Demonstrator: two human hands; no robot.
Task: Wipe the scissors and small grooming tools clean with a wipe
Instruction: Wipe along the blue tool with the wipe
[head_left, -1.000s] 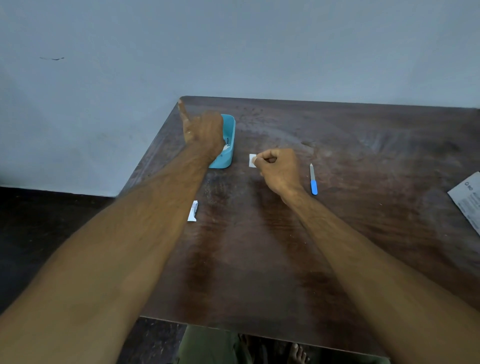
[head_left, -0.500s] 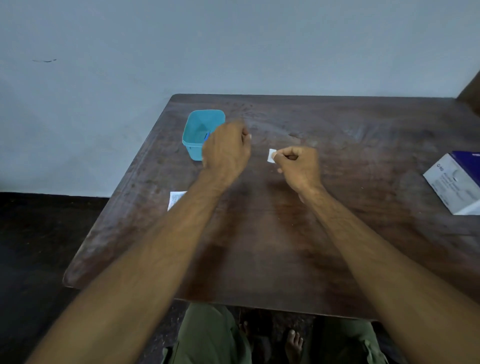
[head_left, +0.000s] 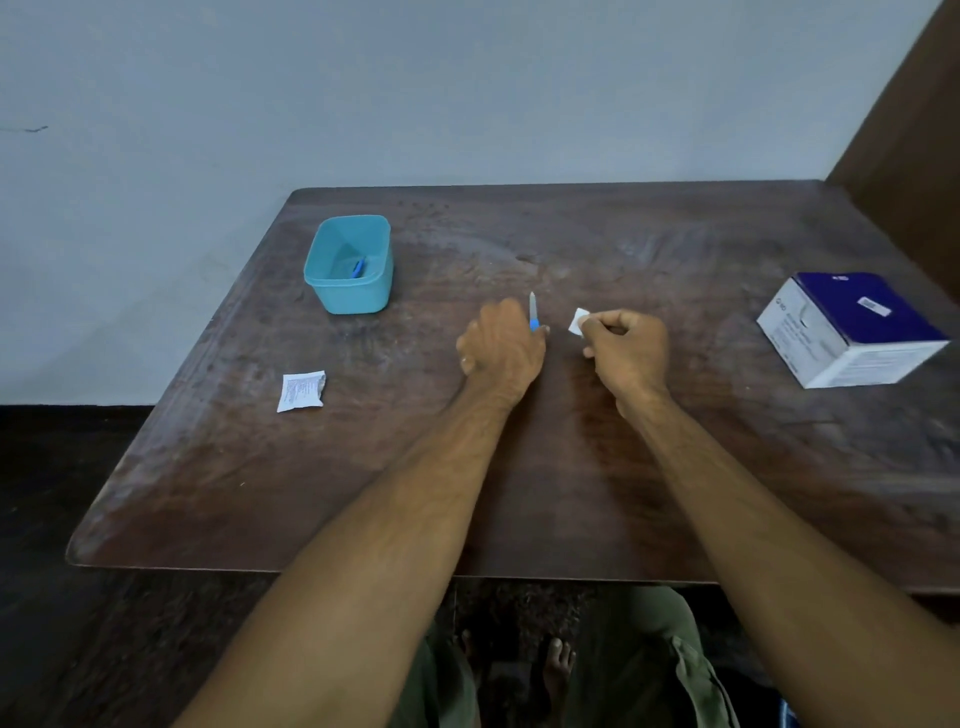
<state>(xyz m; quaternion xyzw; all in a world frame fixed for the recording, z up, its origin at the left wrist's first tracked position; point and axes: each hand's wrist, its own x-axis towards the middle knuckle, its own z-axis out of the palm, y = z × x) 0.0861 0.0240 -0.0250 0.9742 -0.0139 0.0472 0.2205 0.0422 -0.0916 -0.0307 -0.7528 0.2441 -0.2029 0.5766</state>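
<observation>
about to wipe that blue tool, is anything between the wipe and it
Nothing visible. The left hand holds the blue-handled tool upright, the right hand pinches the wipe beside it, and only bare table shows between them.

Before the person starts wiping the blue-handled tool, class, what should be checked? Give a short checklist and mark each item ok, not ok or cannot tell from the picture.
1. Slim blue-handled metal tool held in the left hand, tip pointing away: ok.
2. Small white wipe pinched in the right hand: ok.
3. Wipe touching the tool: not ok, a gap lies between them.
4. Wipe moist enough: cannot tell.
5. Turquoise plastic tub within reach for the cleaned tool: ok; a blue item already lies inside.
6. Torn white sachet and purple-and-white box clear of the hands: ok.
</observation>
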